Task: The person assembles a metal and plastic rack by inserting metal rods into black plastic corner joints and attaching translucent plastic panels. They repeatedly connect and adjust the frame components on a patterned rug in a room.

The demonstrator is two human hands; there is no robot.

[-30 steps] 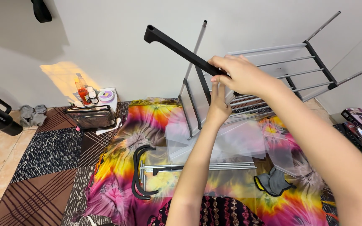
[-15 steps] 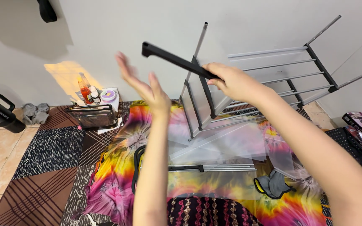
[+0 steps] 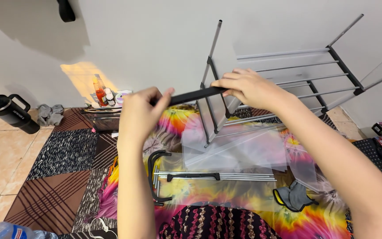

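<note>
Left hand (image 3: 140,113) newly on black bar (image 3: 195,95)

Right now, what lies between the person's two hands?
In the head view, a black bar spans the gap: the left hand grips one end and the right hand holds the other, beside the metal rack frame.

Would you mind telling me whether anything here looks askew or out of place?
Yes: the metal rack lies tipped on its side against the wall, poles pointing outward. Loose rods and black brackets lie scattered on the tie-dye cloth. Both the left hand and right hand grip a black bar.
</note>
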